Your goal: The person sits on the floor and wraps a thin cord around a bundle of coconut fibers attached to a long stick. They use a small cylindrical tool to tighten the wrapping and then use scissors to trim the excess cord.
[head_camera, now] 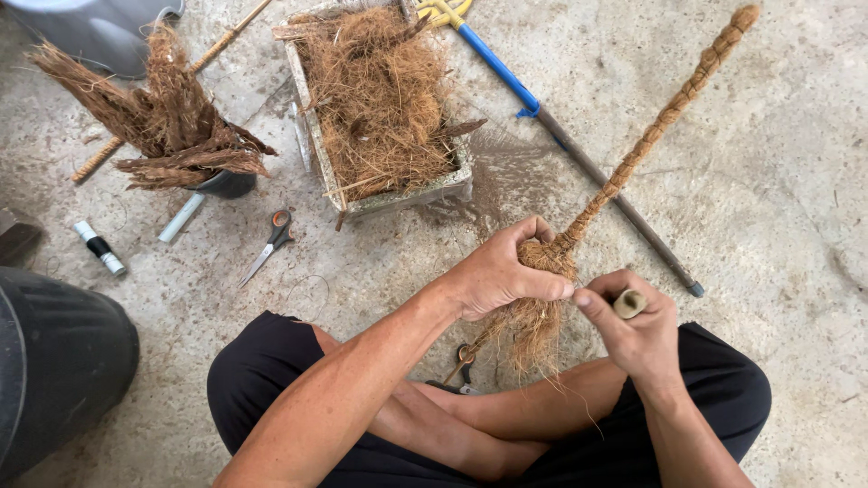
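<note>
You are gripping the coir broom (551,262) over your crossed legs, your left hand (502,271) clamped around the fibre bundle where it meets the wrapped handle (669,113). Your right hand (637,330) is closed on a small spool (630,304) just beside it. The handle looks fully wrapped; the loose brush end (529,330) seems unfinished. Ahead, a tray of fibre (380,99), scissors (269,242) and a blue-handled tool (542,113) are lying on the concrete floor (778,199), which is leaving open room to your right.
</note>
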